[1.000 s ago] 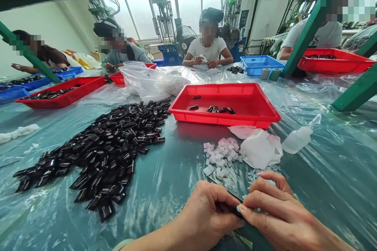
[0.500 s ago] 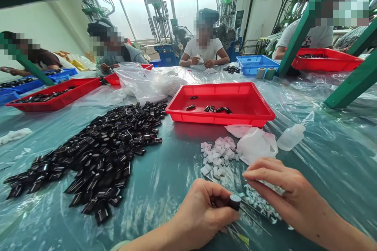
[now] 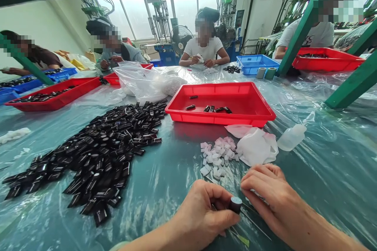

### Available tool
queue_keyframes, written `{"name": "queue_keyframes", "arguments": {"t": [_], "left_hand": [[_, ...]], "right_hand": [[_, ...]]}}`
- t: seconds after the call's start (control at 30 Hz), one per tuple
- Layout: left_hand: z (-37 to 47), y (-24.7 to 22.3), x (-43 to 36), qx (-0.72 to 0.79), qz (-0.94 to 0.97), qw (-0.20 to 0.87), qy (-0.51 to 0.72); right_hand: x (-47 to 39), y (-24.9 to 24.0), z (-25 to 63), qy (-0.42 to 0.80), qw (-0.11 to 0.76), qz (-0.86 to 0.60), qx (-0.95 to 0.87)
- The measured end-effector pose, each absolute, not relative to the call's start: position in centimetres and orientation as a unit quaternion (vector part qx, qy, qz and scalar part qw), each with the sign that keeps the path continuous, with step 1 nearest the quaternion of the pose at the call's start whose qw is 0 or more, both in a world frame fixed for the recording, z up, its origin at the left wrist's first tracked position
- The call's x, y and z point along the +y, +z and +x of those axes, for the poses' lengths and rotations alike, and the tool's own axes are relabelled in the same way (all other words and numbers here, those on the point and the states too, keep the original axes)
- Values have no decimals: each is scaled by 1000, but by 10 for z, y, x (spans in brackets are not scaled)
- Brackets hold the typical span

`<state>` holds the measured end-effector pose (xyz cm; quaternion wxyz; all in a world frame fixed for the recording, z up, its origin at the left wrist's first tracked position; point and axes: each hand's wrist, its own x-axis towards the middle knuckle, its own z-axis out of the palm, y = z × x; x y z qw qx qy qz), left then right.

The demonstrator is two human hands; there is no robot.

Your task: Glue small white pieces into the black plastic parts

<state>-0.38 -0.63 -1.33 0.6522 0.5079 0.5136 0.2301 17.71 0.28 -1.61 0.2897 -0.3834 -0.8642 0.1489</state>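
My left hand (image 3: pixel 203 213) is closed on a small dark cylindrical piece (image 3: pixel 235 205), its pale round end facing up beside my thumb. To the right, my right hand (image 3: pixel 271 192) is bent low over the table, thumb and fingertips close together near that piece. Anything between those fingertips is too small or hidden to make out. Thin metal rods (image 3: pixel 256 223) lie under and between both hands, and a yellow-green tag (image 3: pixel 243 240) shows below. Just beyond the hands is a heap of small whitish-pink plastic pieces (image 3: pixel 219 156).
A large pile of glossy black pieces (image 3: pixel 103 157) spreads at left. Ahead stands a red tray (image 3: pixel 220 119) with several black pieces. A crumpled white bag (image 3: pixel 256 147) and translucent bottle (image 3: pixel 291 137) lie right. Green posts (image 3: pixel 350 82) slant at right; co-workers (image 3: pixel 203 51) sit across.
My right hand has lowered and its fingers have curled in, now covering the small clear bits that showed beneath it. The left hand keeps its grip, almost still.
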Motion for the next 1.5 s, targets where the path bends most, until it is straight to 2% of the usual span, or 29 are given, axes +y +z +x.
{"name": "queue_keyframes", "arguments": {"t": [0.07,0.2,0.27,0.47,0.63,0.9,1.1,1.37,1.5], "left_hand": [[-4,-14,-6,511,504,658,228],[-6,-18,-7,500,507,664,227],[-7,-19,-7,495,512,665,227],[-7,-18,-8,475,540,658,224],[-6,-16,-7,473,533,664,224],[-6,-15,-7,473,528,670,222],[-7,-18,-6,476,528,667,222],[-6,-20,-7,473,553,648,225],[-7,-22,-9,473,561,637,237]], "right_hand": [[2,-14,178,210,329,-398,-830],[1,-10,178,417,348,-413,-731],[0,-9,177,465,362,-404,-700],[-1,-10,170,408,420,-333,-739],[-3,-8,169,328,412,-325,-786],[-6,-9,171,309,385,-342,-800],[-6,-13,171,316,391,-342,-794],[-7,-17,169,472,393,-418,-670],[-9,-19,168,471,394,-429,-662]]}}
